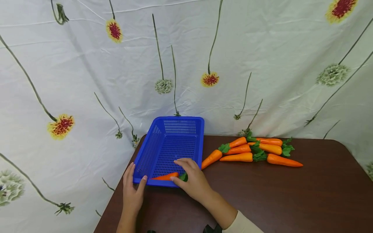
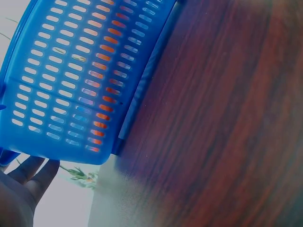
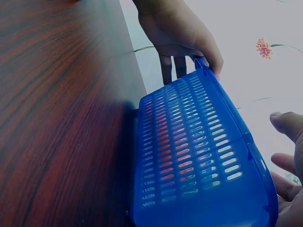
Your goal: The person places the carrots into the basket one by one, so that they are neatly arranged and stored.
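A blue plastic basket (image 1: 197,136) with slotted walls stands on the table. Inside, along its near wall, lies an orange carrot (image 1: 165,177) with green leaves at its right end. My left hand (image 1: 132,194) holds the basket's near left corner, thumb over the rim and fingers against the outside; the right wrist view also shows this left hand (image 3: 177,28) at the corner. Over the near right part of the basket hovers my right hand (image 1: 194,179), thumb and fingers spread apart, beside the carrot's leaves. Through the slots, the left wrist view shows the carrot (image 2: 105,90) as orange patches.
Right of the basket, several carrots with green tops lie grouped on the dark brown table (image 1: 262,197); the nearest carrot (image 1: 211,159) lies against the basket's right side. A white flowered cloth (image 1: 186,64) hangs behind the table. A small black object (image 1: 212,229) shows at the bottom edge.
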`<control>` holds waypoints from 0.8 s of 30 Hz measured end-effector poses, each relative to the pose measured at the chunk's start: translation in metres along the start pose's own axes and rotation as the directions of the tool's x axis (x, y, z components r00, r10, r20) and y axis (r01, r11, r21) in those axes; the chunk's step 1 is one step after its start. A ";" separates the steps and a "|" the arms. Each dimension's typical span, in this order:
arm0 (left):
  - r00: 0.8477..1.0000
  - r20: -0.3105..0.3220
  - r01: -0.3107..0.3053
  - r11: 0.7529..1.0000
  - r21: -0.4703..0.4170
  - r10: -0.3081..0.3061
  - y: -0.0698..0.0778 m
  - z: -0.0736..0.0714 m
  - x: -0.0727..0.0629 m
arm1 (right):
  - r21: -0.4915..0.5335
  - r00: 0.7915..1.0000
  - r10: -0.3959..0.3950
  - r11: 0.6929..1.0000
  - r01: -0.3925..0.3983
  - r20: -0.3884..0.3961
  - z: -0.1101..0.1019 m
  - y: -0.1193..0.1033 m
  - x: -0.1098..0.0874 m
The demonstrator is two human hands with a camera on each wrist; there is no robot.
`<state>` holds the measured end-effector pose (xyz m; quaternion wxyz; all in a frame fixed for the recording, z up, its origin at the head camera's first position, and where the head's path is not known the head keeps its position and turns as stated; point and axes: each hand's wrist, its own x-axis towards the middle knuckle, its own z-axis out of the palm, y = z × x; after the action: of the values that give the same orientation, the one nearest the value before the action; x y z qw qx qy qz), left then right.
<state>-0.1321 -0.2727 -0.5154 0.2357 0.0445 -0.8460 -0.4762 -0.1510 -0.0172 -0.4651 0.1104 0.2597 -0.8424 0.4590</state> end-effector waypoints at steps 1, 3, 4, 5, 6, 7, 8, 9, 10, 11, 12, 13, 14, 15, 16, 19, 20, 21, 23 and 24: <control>1.000 0.000 0.001 1.000 -0.001 -0.001 0.000 0.000 0.000 | 0.011 1.000 0.010 1.000 -0.010 0.005 0.000 0.000 0.000; 1.000 0.002 0.006 1.000 0.000 -0.006 0.000 0.000 0.000 | 0.032 1.000 0.026 0.999 -0.026 0.007 0.000 0.000 0.000; 1.000 0.003 0.008 1.000 -0.001 -0.008 0.001 0.000 0.000 | 0.037 1.000 0.030 0.999 -0.030 0.006 -0.001 0.000 0.000; 1.000 0.003 0.009 1.000 0.000 -0.009 0.000 0.000 0.000 | 0.043 0.999 0.034 0.998 -0.034 0.008 -0.001 0.000 0.000; 1.000 0.005 0.013 1.000 -0.001 -0.013 0.000 0.001 0.001 | 0.047 0.999 0.036 0.998 -0.036 0.008 -0.001 0.000 0.000; 1.000 0.006 0.015 1.000 -0.001 -0.015 0.000 0.001 0.001 | 0.050 0.999 0.038 0.998 -0.038 0.009 -0.001 0.000 0.000; 1.000 0.006 0.017 1.000 -0.001 -0.017 0.000 0.000 0.001 | 0.054 0.999 0.040 0.998 -0.041 0.011 -0.001 0.000 0.000; 1.000 0.006 0.018 1.000 -0.003 -0.018 0.000 0.000 0.000 | 0.061 0.999 0.044 0.997 -0.044 0.015 -0.001 -0.001 0.000; 1.000 0.006 0.018 1.000 -0.002 -0.018 0.000 0.000 0.000 | 0.066 0.999 0.048 0.997 -0.049 0.019 -0.001 -0.001 0.000; 1.000 0.006 0.020 1.000 -0.001 -0.020 0.000 0.000 0.000 | 0.074 0.998 0.054 0.996 -0.056 0.024 -0.001 -0.001 -0.001; 1.000 0.006 0.020 1.000 0.001 -0.020 -0.001 0.000 0.000 | 0.085 0.998 0.062 0.994 -0.064 0.027 -0.001 -0.001 -0.001; 1.000 0.004 0.018 1.000 0.004 -0.019 -0.001 0.000 0.000 | 0.100 0.997 0.070 0.992 -0.072 0.028 -0.002 -0.002 -0.002; 1.000 0.003 0.018 1.000 0.006 -0.018 -0.001 0.000 0.000 | 0.116 0.997 0.077 0.990 -0.080 0.028 -0.002 -0.002 -0.002; 1.000 0.003 0.017 1.000 0.008 -0.017 -0.001 0.001 0.000 | 0.132 0.996 0.084 0.987 -0.087 0.026 -0.003 -0.002 -0.003; 1.000 0.002 0.017 1.000 0.009 -0.017 -0.001 0.001 0.000 | 0.146 0.996 0.088 0.985 -0.090 0.020 -0.004 -0.001 -0.003; 1.000 0.003 0.014 1.000 0.008 -0.014 -0.001 0.001 0.000 | 0.184 0.996 0.094 0.979 -0.090 -0.012 -0.008 0.001 -0.004; 1.000 0.003 0.015 1.000 0.009 -0.015 -0.001 0.001 0.000 | 0.188 0.995 0.095 0.978 -0.089 -0.024 -0.009 0.002 -0.004; 1.000 0.004 0.014 1.000 0.007 -0.014 -0.001 0.001 0.000 | 0.193 0.995 0.096 0.977 -0.086 -0.040 -0.011 0.003 -0.004; 1.000 0.006 0.015 1.000 0.005 -0.016 -0.001 0.001 0.000 | 0.201 0.993 0.096 0.976 -0.081 -0.069 -0.014 0.006 -0.004; 1.000 0.006 0.016 1.000 0.004 -0.016 -0.001 0.001 0.001 | 0.205 0.992 0.097 0.976 -0.079 -0.081 -0.016 0.008 -0.004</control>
<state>-0.1331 -0.2731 -0.5167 0.2291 0.0504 -0.8473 -0.4766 -0.1524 0.0006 -0.4636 0.1012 0.2109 -0.7963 0.5578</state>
